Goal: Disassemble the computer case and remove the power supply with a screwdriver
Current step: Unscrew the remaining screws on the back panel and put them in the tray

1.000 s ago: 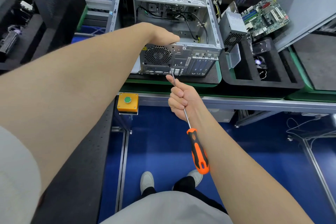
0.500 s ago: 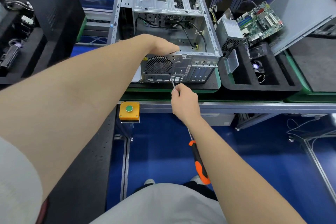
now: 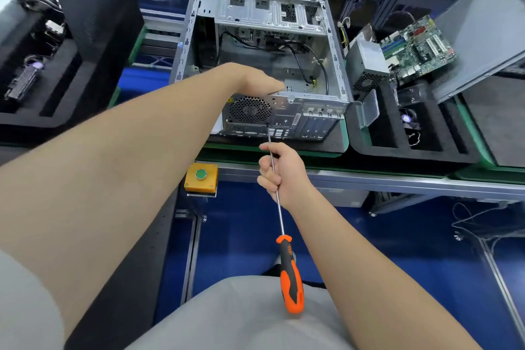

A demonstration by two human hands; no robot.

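An open grey computer case (image 3: 335, 45) lies on its side on a black foam tray, rear panel facing me. The power supply (image 3: 250, 109), with its round fan grille, sits in the case's near left corner. My left hand (image 3: 255, 81) rests on top of it, its fingers hidden behind the case's rear edge. My right hand (image 3: 281, 170) grips the long metal shaft of an orange-and-black screwdriver (image 3: 289, 273). The tip touches the rear panel just right of the fan grille. The handle hangs low, near my lap.
A yellow box with a green button (image 3: 201, 177) is fixed to the bench rail. To the right, a black foam tray (image 3: 420, 150) holds a removed power supply (image 3: 366, 65), a motherboard (image 3: 417, 48) and a small fan. A grey side panel (image 3: 483, 28) leans at far right.
My right hand has slid down the shaft and turned, and the screwdriver tip stays at the rear panel. My left hand has kept its place on the power supply.
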